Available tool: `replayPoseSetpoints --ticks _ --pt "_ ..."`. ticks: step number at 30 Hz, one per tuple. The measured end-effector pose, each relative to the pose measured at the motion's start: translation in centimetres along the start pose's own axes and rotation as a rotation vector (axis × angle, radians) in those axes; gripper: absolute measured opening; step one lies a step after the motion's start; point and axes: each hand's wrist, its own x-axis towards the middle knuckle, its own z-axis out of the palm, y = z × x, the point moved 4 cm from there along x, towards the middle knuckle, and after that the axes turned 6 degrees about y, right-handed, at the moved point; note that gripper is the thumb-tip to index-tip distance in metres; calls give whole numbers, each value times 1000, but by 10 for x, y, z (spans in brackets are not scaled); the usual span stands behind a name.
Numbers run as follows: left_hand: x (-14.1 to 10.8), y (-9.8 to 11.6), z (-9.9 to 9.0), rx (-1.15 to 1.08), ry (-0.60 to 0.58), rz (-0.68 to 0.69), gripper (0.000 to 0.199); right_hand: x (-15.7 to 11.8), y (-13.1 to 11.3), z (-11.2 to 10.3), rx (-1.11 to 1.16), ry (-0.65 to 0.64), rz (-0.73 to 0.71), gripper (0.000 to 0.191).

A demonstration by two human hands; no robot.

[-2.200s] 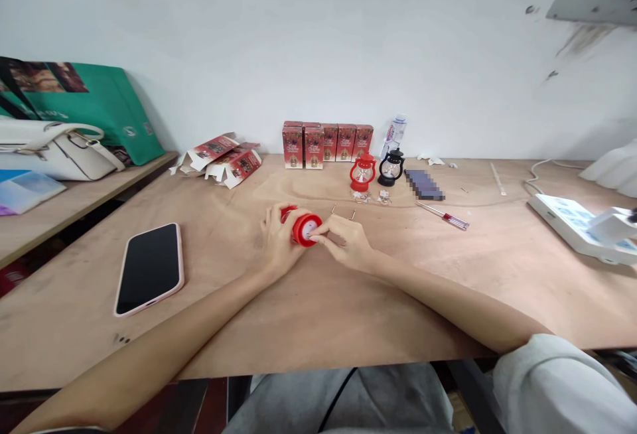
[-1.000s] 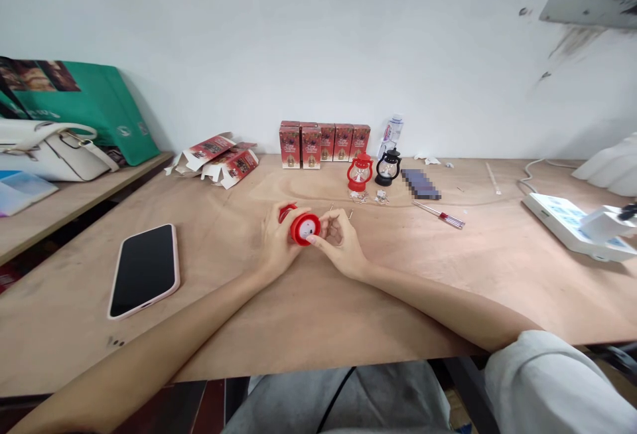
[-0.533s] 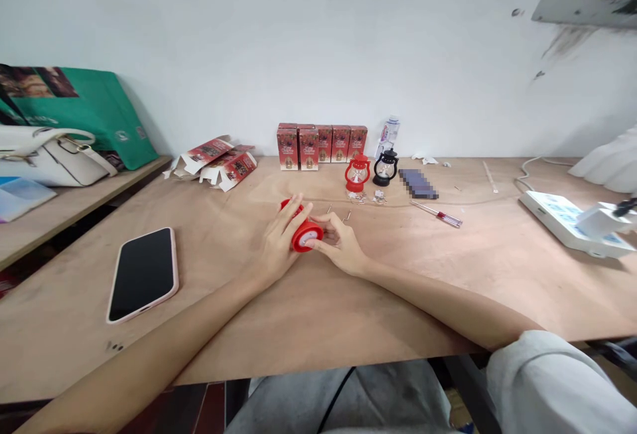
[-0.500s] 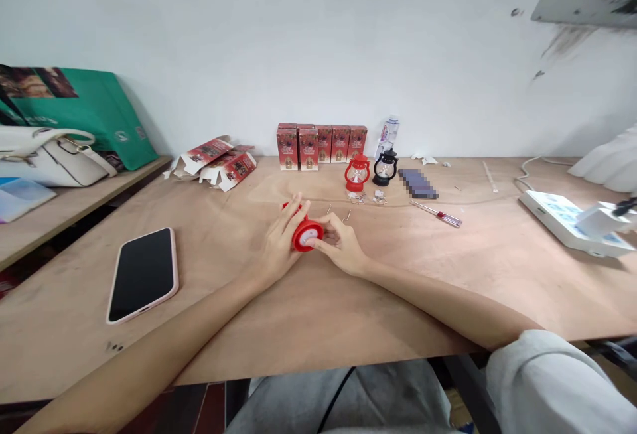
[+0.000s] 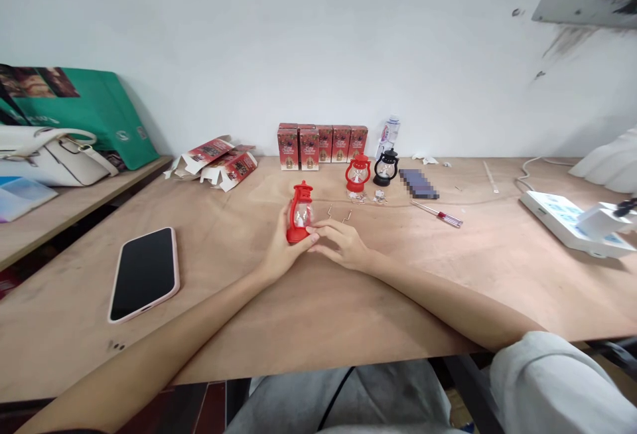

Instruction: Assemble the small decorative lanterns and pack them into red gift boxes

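Note:
A small red toy lantern (image 5: 300, 211) stands upright on the wooden table (image 5: 318, 301), near its middle. My left hand (image 5: 283, 248) grips the lantern's base from the left. Fingertips of my right hand (image 5: 343, 243) touch the base from the right. Two thin metal wire pieces (image 5: 339, 214) lie just behind my right hand.
A second red lantern (image 5: 359, 174) and a black lantern (image 5: 385, 167) stand farther back, before a row of red boxes (image 5: 321, 144). Opened boxes (image 5: 219, 162) lie back left. A phone (image 5: 144, 272) lies at left, a screwdriver (image 5: 440, 214) at right, a power strip (image 5: 572, 223) far right.
The red lantern lay on its side with its base toward me; now it stands upright on the table, both hands still at its base.

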Motion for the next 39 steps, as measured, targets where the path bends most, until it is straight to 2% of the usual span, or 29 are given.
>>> replayPoseSetpoints --ticks 2,4,6,8,11,14,17,22,26,29,32,34,37,39 --pt "4 -3 -4 -64 104 -98 61 1 -2 -1 -87 -31 -72 23" --pt "7 -6 -7 -141 175 -183 55 1 1 -3 -212 -24 -57 24" --pt "10 -6 -7 -255 188 -245 53 1 9 -6 -393 -49 -9 26" --pt "11 -4 -7 -349 162 -280 51 0 19 -9 -604 -134 40 26" --pt "12 -3 -9 -400 172 -301 51 -1 33 -10 -820 -338 97 25" --pt "12 -8 -12 -444 243 -367 47 1 40 -10 -883 -513 159 28" --pt "14 -13 -13 -509 288 -418 37 4 43 -10 -929 -622 205 31" --pt "19 -17 -14 -597 283 -470 28 12 44 -15 -963 -707 250 28" --pt "20 -17 -14 -578 278 -499 24 14 44 -16 -968 -754 181 28" --pt "19 -15 -13 -562 271 -496 25 12 47 -14 -959 -688 112 27" --pt "19 -16 -14 -547 276 -513 25 9 54 -16 -866 -518 161 23" --pt "20 -16 -15 -532 288 -531 24 8 60 -21 -702 -310 265 22" --pt "22 -16 -20 -512 320 -545 25 6 68 -32 -287 32 477 27" --pt "23 -17 -24 -485 332 -554 25 3 74 -33 3 147 627 36"
